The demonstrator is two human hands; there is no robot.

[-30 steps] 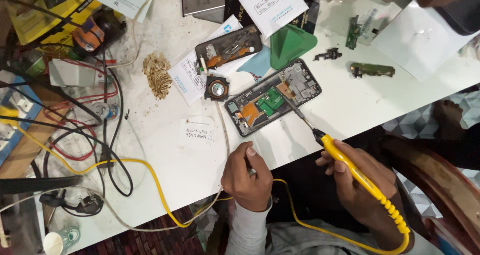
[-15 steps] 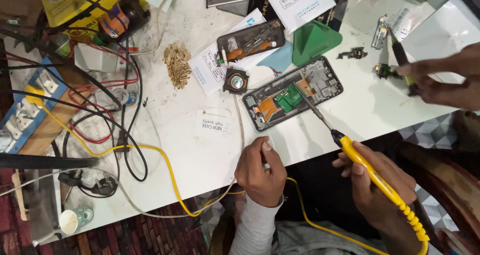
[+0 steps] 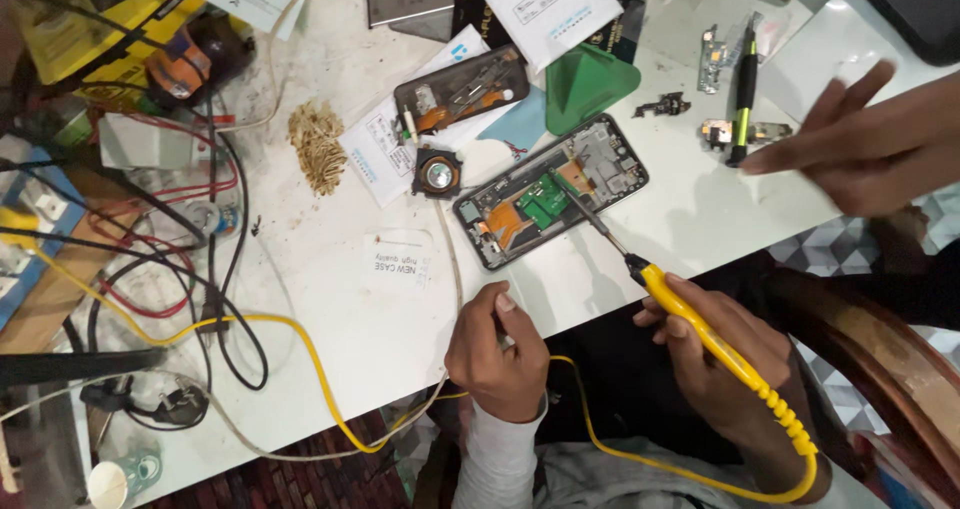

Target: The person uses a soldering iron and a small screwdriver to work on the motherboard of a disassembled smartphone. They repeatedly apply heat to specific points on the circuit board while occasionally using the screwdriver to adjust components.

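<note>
Blurring another person's hand point(image 3: 870, 144), maybe above green-black pen point(image 3: 743, 94).

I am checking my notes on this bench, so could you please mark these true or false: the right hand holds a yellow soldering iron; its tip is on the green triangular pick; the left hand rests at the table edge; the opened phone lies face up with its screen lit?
1. The right hand holds a yellow soldering iron. True.
2. Its tip is on the green triangular pick. False: it reaches into the opened phone.
3. The left hand rests at the table edge. True.
4. The phone's screen is lit. False: its back is off and the boards show.
</note>
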